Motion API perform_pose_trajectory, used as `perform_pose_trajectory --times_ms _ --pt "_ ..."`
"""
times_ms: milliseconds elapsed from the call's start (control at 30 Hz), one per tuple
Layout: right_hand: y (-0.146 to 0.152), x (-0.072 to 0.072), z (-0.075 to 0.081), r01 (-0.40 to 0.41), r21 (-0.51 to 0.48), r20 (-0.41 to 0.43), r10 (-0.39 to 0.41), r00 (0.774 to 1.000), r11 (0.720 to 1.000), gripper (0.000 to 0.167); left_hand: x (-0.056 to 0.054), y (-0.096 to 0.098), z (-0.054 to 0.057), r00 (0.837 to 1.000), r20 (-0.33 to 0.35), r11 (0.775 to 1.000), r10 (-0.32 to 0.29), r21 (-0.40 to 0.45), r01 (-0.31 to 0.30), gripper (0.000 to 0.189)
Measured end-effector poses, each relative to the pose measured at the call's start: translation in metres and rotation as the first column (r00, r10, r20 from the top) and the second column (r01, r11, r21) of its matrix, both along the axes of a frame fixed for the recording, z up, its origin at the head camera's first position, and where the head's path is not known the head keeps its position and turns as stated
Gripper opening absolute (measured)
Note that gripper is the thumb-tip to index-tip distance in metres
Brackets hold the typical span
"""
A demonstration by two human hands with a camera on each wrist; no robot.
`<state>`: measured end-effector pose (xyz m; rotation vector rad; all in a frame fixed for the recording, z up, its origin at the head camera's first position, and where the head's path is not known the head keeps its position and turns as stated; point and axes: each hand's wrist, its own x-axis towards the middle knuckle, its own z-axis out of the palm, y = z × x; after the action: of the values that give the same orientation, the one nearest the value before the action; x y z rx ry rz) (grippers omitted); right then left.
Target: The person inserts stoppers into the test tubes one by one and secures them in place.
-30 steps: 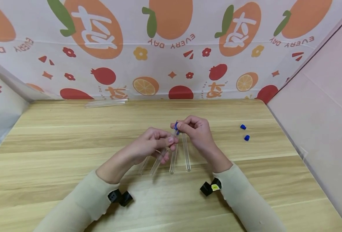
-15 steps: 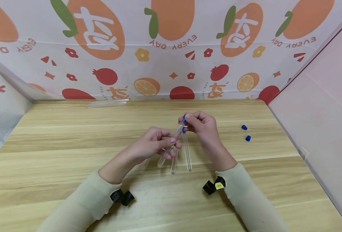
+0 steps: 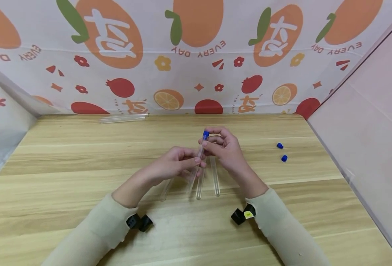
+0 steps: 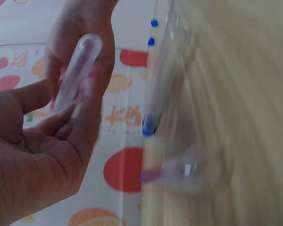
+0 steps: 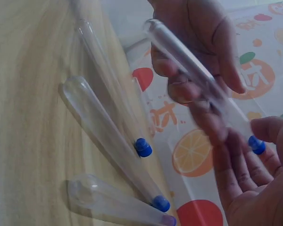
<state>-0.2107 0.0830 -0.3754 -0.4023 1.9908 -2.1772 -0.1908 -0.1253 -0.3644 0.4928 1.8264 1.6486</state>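
Observation:
A clear test tube (image 3: 200, 151) with a blue cap (image 3: 206, 133) is held up slanting between both hands, capped end uppermost. My left hand (image 3: 179, 161) holds it around the middle, thumb in front and fingers behind. Just under the cap, my right hand (image 3: 224, 146) pinches the tube, its index finger reaching beside the cap. The rounded bottom (image 4: 90, 44) shows in the left wrist view. Below the hands lie three more tubes on the table: a left one (image 3: 166, 189), a middle one (image 3: 199, 186) and a right one (image 3: 215, 177). Their blue-capped ends show in the right wrist view.
Two loose blue caps, one farther (image 3: 280, 145) and one nearer (image 3: 284, 158), lie to the right on the wooden table (image 3: 83, 162). Several clear tubes (image 3: 122, 118) lie together at the back left edge. A fruit-patterned cloth (image 3: 182, 77) hangs behind the table.
The held tube first slid up and right, then swung back left to stand steeper. My right hand went right and returned, its fingers now leaving the blue cap in sight.

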Motion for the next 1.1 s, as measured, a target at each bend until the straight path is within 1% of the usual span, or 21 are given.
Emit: perform_pose_trajectory --times_ms 167,233,367,533,667,767,867,1000,1100 --pt "-0.003 -0.002 -0.01 -0.009 0.06 0.067 0.004 0.998 0.998 0.036 -0.005 -0.012 0.0 0.998 -0.053 0.996 -0.016 -0.091 0.012 0.047" --pt "-0.005 -0.002 -0.013 -0.02 0.084 0.091 0.012 0.996 0.996 0.035 -0.006 -0.016 0.001 0.998 -0.055 0.993 -0.023 -0.114 0.017 0.051" --pt "-0.007 -0.001 -0.017 -0.054 0.122 0.137 0.037 0.99 0.991 0.042 -0.007 -0.02 0.004 0.998 -0.042 0.987 -0.05 -0.158 0.043 0.054" --pt "-0.007 0.0 -0.017 -0.142 0.168 0.201 0.107 0.974 0.975 0.052 -0.006 -0.021 0.002 0.997 -0.029 0.981 -0.07 -0.183 0.063 0.057" --pt "-0.006 0.001 -0.016 -0.226 0.175 0.233 0.183 0.955 0.958 0.058 -0.005 -0.022 0.0 0.996 -0.024 0.979 -0.08 -0.188 0.074 0.057" --pt "-0.006 0.002 -0.016 -0.261 0.191 0.241 0.213 0.947 0.946 0.059 -0.004 -0.022 0.0 0.996 -0.018 0.977 -0.088 -0.195 0.083 0.058" --pt "-0.007 0.005 -0.015 -0.273 0.222 0.233 0.221 0.947 0.936 0.06 -0.003 -0.021 -0.001 0.997 -0.014 0.975 -0.081 -0.207 0.077 0.059" --pt "-0.01 0.008 -0.012 -0.284 0.28 0.215 0.229 0.949 0.917 0.062 -0.001 -0.018 -0.001 0.997 -0.031 0.971 -0.072 -0.23 0.063 0.058" --pt "-0.012 0.011 -0.01 -0.298 0.315 0.217 0.237 0.947 0.901 0.063 0.001 -0.017 0.0 0.996 -0.051 0.969 -0.074 -0.241 0.06 0.056"
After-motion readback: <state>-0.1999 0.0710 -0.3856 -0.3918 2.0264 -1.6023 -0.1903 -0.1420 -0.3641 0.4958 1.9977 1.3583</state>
